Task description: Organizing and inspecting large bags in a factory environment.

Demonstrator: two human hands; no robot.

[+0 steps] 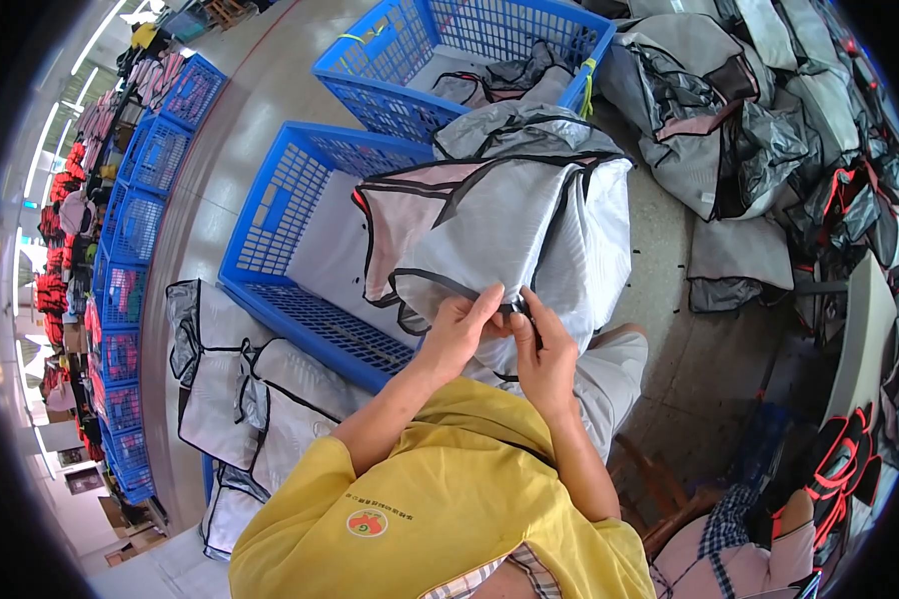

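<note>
Pale grey-white bag (494,235) smack in the middle of the frame, with black trim (440,282) right at the fingertips. Bulk of it up-frame from there, dark seam (559,208) slanting toward the upper right, overall long axis tough to call in all those folds. No nearer hand, really: left hand (456,334) and right hand (547,359) both at that edge, fingers together, pinched on the trim. Thin-looking, slightly shiny cloth, faintly rippled, pinkish panel (402,228) on the left. Partly over a blue plastic basket (315,317), gridded walls; another basket (370,100) up top. Crinkly silvery bags (689,165) heaped upper right, more pale bags (220,324) lower left.
</note>
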